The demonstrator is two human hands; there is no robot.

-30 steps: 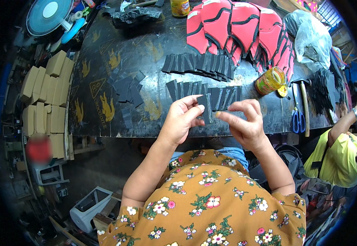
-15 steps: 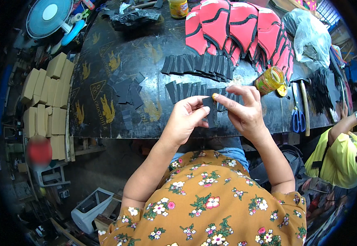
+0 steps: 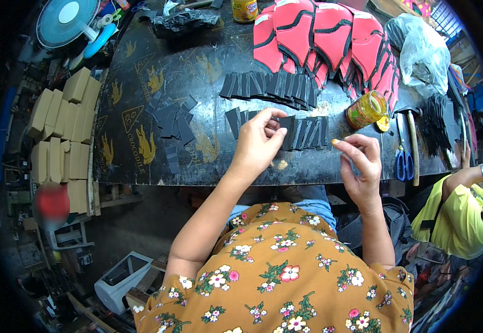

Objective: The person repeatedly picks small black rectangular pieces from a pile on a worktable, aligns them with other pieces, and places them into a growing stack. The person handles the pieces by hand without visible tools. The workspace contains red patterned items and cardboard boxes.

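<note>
My left hand (image 3: 259, 143) is over the near row of small black strips (image 3: 308, 133), thumb and fingers pinched together at the edge of a black strip (image 3: 287, 132). Its fingers hide part of that row. To the right, my right hand (image 3: 363, 169) hovers above the table's front edge, fingers bent and apart, holding nothing. A yellow smear shows on its index fingertip. An open glass jar (image 3: 360, 111) with yellowish contents leans beyond that hand. Farther back lies a second row of overlapping black strips (image 3: 269, 87).
Pink-and-black shaped pieces (image 3: 330, 39) are stacked at the far side. Loose black pieces (image 3: 172, 119) lie left on the black table (image 3: 158, 172). Blue-handled scissors (image 3: 403, 164) and a hammer (image 3: 415, 150) lie right, near another person's arm (image 3: 457, 186). Cardboard boxes (image 3: 66, 122) stand left.
My hands have moved apart. The left has shifted slightly up to the near row with a black strip; the right has drawn away rightward and down, uncovering the row's right end.
</note>
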